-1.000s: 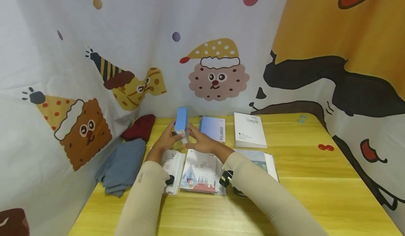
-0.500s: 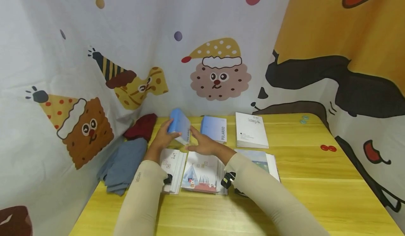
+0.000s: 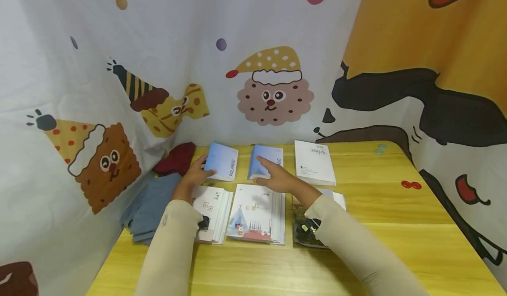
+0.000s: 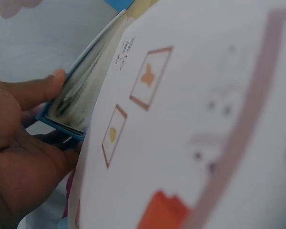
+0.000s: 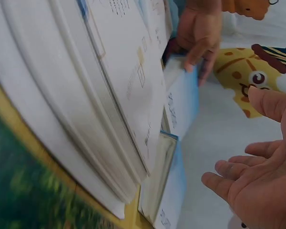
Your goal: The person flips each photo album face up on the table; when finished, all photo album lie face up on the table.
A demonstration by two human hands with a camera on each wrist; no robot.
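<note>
Your left hand (image 3: 196,172) is gripping the left edge of a blue book (image 3: 222,161), thumb on its page edge and fingers curled under it, as the left wrist view shows. The book is lying flat at the back of the yellow table (image 3: 396,216), just beside a second blue book (image 3: 267,160). Your right hand (image 3: 277,177) is hovering over that second book with fingers relaxed and spread, gripping nothing. Three stacks of picture cards (image 3: 255,212) are lying in front of the books, under your forearms. A white booklet (image 3: 314,163) is sitting to the right, and blue and red cloths (image 3: 152,203) are lying to the left.
</note>
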